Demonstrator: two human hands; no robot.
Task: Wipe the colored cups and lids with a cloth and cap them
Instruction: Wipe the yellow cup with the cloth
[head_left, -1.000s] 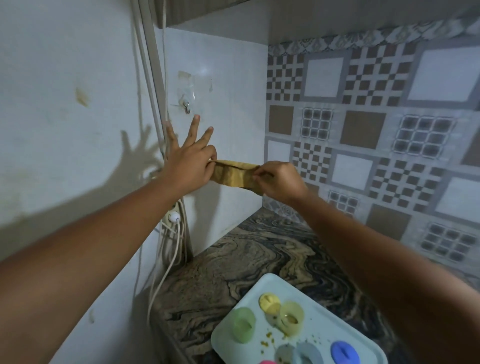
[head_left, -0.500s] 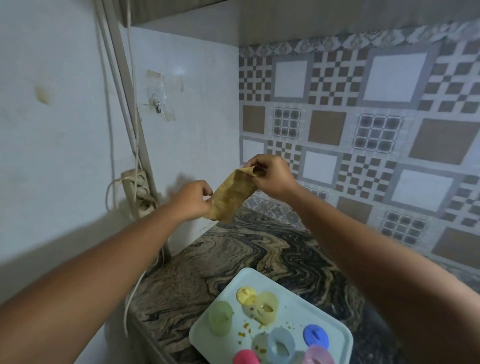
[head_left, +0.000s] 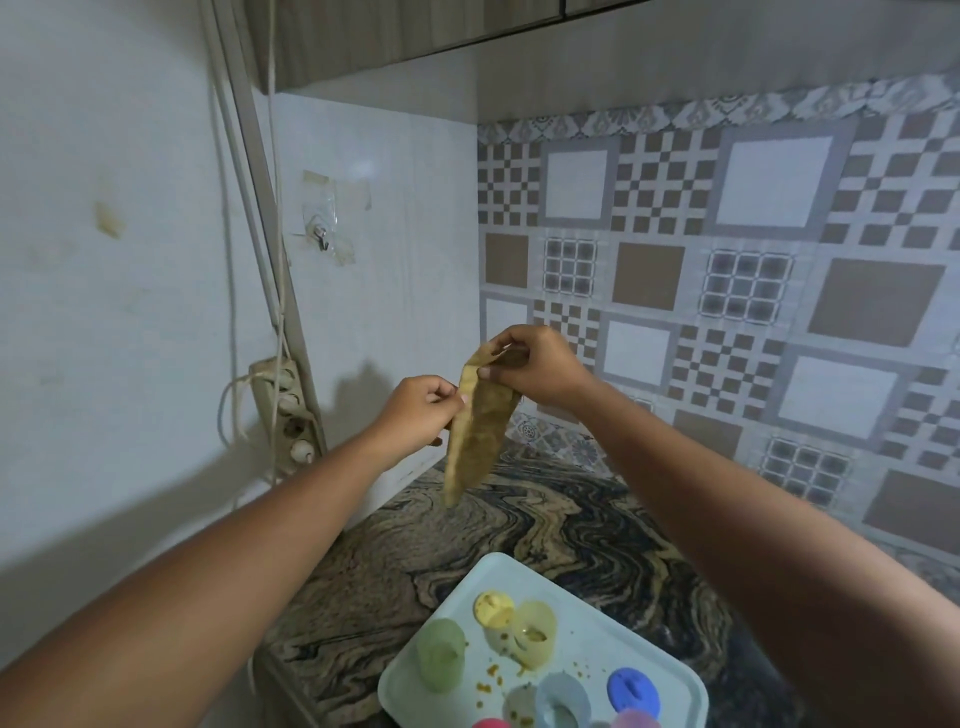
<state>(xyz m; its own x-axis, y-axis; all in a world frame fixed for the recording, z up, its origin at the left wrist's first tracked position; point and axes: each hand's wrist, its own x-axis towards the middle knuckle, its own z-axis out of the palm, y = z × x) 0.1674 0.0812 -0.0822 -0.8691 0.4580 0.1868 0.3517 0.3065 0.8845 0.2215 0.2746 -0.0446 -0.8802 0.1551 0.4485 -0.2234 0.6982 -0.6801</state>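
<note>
A yellow-brown cloth hangs in the air above the counter. My right hand pinches its top corner and my left hand grips its left edge. Far below, a pale blue tray holds a green cup, a yellow cup, a yellow lid, a light blue cup and a blue lid. Pink pieces show at the bottom edge. Yellow crumbs lie on the tray and in the cups.
The marbled counter runs into a corner between a white wall on the left and a patterned tiled wall behind. A power strip with cables hangs on the left wall. A small hook is taped higher up. A cabinet sits overhead.
Both hands have brought the cloth down and away from the hook on the wall. It was stretched level between them; now it hangs downward from my right hand.
</note>
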